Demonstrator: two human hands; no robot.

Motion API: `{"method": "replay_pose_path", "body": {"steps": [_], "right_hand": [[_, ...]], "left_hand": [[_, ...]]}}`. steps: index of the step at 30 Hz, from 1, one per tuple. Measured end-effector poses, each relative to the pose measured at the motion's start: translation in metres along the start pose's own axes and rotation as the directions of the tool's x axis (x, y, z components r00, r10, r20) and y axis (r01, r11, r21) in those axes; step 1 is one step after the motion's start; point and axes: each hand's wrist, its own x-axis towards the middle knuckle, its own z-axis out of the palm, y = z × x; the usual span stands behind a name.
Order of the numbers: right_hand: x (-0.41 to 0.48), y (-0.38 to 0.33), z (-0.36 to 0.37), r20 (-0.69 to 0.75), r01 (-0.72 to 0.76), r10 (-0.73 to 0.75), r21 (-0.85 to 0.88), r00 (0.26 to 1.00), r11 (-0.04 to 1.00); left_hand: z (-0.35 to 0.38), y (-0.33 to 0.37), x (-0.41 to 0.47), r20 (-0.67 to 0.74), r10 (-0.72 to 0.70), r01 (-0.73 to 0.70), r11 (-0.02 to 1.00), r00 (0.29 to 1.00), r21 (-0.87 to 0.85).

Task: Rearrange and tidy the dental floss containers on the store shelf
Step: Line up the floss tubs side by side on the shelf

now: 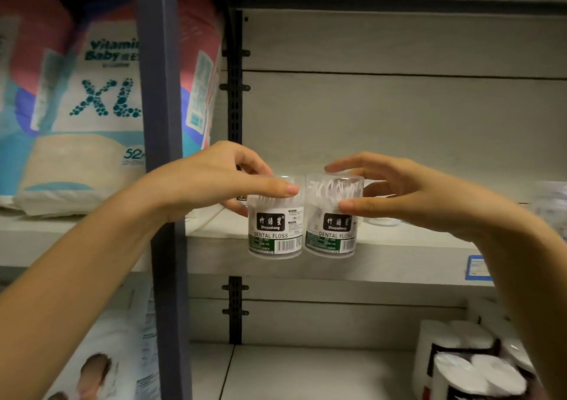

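Note:
Two clear round dental floss containers with black and green labels hang side by side in front of the shelf's front edge (399, 255). My left hand (221, 182) grips the left container (274, 231) around its top. My right hand (399, 191) grips the right container (333, 228) the same way, thumb on its front. The two containers almost touch, and both stand upright with labels facing me. Behind my right hand, a further clear container (383, 220) rests on the shelf, mostly hidden.
A dark upright post (162, 185) divides the shelving. Left of it lies a large XL diaper pack (92, 99). A blue price tag (477, 267) sits on the shelf edge at right. Paper rolls (472, 366) stand on the lower shelf, bottom right.

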Motion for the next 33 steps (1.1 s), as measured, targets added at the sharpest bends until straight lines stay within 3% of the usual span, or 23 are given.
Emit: {"method": "replay_pose_path", "body": {"steps": [6,11,21,33], "right_hand": [[-0.032,0.011,-0.031,-0.124,-0.026,0.024,-0.015,0.992,1.0],[-0.065,0.037,-0.085,-0.153,-0.061,0.049,-0.072,0.987,0.996],[-0.087,0.123,-0.17,-0.144,-0.034,0.023,-0.068,0.989,0.997],[-0.081,0.188,-0.17,-0.057,-0.071,0.07,-0.023,0.996,0.997]], "left_hand": [[0.036,0.023,0.019,-0.104,0.103,-0.097,0.993,0.989,0.06],[0.087,0.068,0.05,-0.095,0.173,-0.172,0.985,0.98,0.022],[0.191,0.111,0.117,-0.229,0.118,-0.11,0.993,0.966,0.045],[0.23,0.095,0.135,-0.167,0.051,-0.019,0.982,0.985,0.189]]}}
